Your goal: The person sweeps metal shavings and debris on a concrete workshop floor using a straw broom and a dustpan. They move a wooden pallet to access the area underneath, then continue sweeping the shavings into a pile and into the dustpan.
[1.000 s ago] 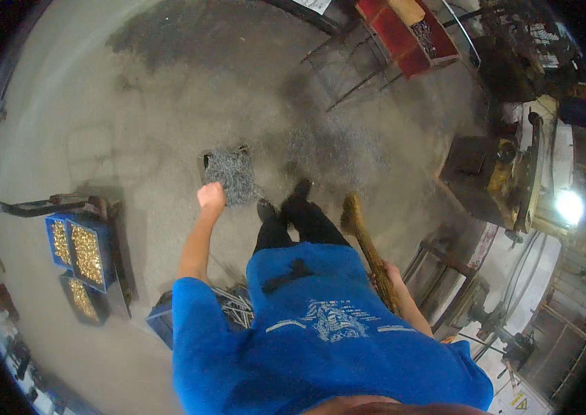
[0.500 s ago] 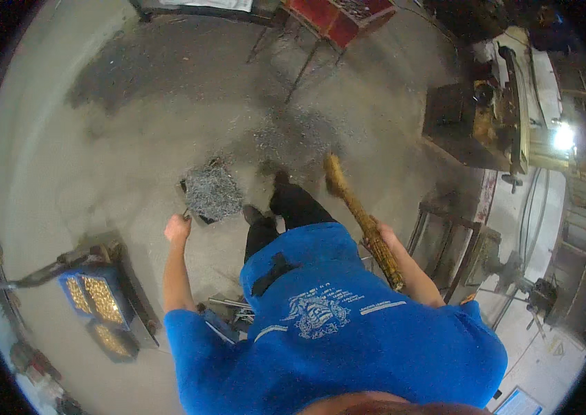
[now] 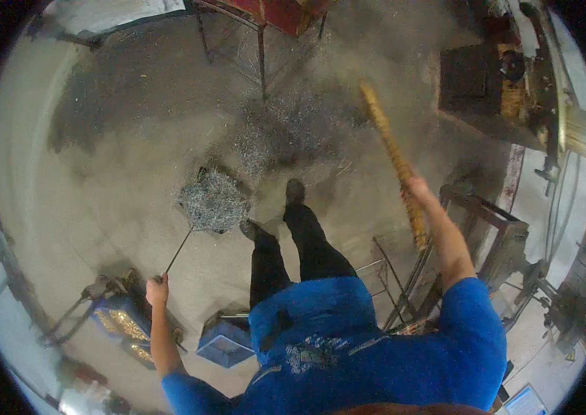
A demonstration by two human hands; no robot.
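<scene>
My left hand [image 3: 157, 291] is closed round the end of the thin handle of a dustpan [image 3: 181, 250]. A heap of grey metal shavings [image 3: 214, 199] covers nearly all of the pan, which rests on the floor ahead of my left foot. Out to the right, my right hand [image 3: 419, 190] grips a long yellowish-brown straw broom [image 3: 387, 138] around its lower middle. The broom's far end points forward and is off to the right of loose shavings [image 3: 268, 135] scattered on the dark, dirty floor. My fingers on the broom are partly hidden.
A red metal stand on thin legs [image 3: 262, 52] stands ahead. Machinery [image 3: 552, 104] with a bright lamp lines the right side, and a metal frame [image 3: 483, 225] is near my right arm. Blue bins [image 3: 226, 344] sit at the lower left, one with golden pieces [image 3: 121, 324].
I have stepped and turned, so the scene has shifted. My right hand has swung the broom forward and outward. My left hand is now farther from the pan, with more handle showing.
</scene>
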